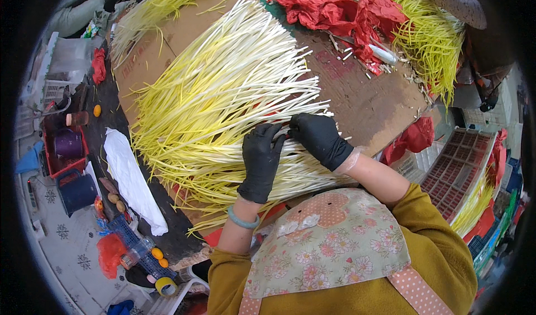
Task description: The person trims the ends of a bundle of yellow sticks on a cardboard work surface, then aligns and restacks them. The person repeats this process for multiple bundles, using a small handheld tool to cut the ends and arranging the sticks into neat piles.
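A wide heap of blanched chive-like shoots [226, 84], white at the stem ends and yellow at the tips, is fanned over the table before me. My left hand [261, 160], in a black glove, rests low over the front part of the heap with its fingers curled. Close to its right is my right hand [320, 141], also gloved in black, its fingertips bent down at the stem ends. The fingertips of both hands nearly meet. Whether a stalk is pinched between them is hidden by the gloves.
Crumpled red paper [322, 11] and a white roll [383, 54] lie on the cardboard-covered table [356, 101] among stem scraps. More shoots are piled at back left [167, 5] and back right [431, 42]. A white sheet [134, 181] lies left; a plastic crate [456, 168] stands right. Another person's gloved hand [111, 0] shows at upper left.
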`<state>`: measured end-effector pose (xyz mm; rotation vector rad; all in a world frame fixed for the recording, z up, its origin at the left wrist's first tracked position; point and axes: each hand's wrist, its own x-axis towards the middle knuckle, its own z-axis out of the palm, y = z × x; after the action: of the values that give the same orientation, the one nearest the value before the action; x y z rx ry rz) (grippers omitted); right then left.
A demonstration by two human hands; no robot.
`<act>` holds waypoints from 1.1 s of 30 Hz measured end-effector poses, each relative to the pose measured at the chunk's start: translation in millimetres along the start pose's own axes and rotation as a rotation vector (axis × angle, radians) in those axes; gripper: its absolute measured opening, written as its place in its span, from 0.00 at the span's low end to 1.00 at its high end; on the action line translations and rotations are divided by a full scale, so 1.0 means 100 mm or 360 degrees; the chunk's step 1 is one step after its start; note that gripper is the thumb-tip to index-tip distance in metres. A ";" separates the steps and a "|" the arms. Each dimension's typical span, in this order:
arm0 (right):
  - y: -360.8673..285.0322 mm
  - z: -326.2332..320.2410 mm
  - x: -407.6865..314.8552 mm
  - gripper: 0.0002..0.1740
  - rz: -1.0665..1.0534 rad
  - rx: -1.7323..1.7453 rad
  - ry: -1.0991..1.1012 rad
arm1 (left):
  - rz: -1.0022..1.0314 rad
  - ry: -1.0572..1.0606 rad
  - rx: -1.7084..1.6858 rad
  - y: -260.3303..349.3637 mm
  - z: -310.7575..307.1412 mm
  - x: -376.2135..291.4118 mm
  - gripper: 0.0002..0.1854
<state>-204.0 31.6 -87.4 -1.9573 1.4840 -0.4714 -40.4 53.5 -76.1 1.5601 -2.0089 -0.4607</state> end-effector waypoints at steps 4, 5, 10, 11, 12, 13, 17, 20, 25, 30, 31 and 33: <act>0.08 -0.01 0.01 0.12 0.0120 0.0341 0.0100 | -0.0083 -0.0020 -0.0180 -0.03 0.01 -0.03 0.14; 0.11 -0.04 0.01 0.12 0.0185 0.0463 0.0131 | -0.0115 -0.0038 -0.0227 -0.03 0.01 -0.03 0.14; 0.24 -0.25 0.01 0.13 0.0220 0.0547 0.0182 | 0.0020 -0.0013 -0.0079 -0.06 0.04 -0.02 0.13; 0.24 -0.28 -0.01 0.13 0.0198 0.0527 0.0153 | 0.0048 -0.0007 -0.0044 -0.06 0.03 -0.02 0.13; 0.24 -0.29 -0.03 0.13 0.0211 0.0503 0.0097 | 0.0073 -0.0003 -0.0009 -0.06 0.03 -0.02 0.13; 0.22 -0.29 -0.05 0.13 0.0189 0.0496 0.0062 | 0.0022 -0.0049 -0.0061 -0.05 0.02 -0.01 0.14; 0.09 -0.15 -0.11 0.14 -0.0261 0.0151 0.0015 | -0.0101 -0.0216 -0.0186 -0.02 -0.03 0.03 0.18; 0.03 0.03 -0.05 0.09 -0.0267 -0.0109 0.0082 | -0.0035 -0.0212 -0.0105 0.01 -0.04 0.06 0.21; 0.08 0.11 0.00 0.06 -0.0253 -0.0133 0.0103 | -0.0039 -0.0183 -0.0159 -0.01 -0.04 0.05 0.28; 0.14 -0.06 -0.02 0.07 -0.0155 0.0137 0.0357 | 0.0023 -0.0152 -0.0190 -0.08 -0.02 0.01 0.32; 0.13 -0.10 -0.01 0.07 -0.0100 0.0128 0.0314 | 0.0043 -0.0136 -0.0179 -0.09 -0.01 0.01 0.32; 0.12 -0.18 -0.01 0.07 -0.0098 0.0144 0.0334 | 0.0030 -0.0145 -0.0144 -0.11 0.01 0.02 0.33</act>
<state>-224.1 25.2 -82.1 -1.9338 1.5037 -0.7782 -32.6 48.6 -82.5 1.4885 -2.0390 -0.6164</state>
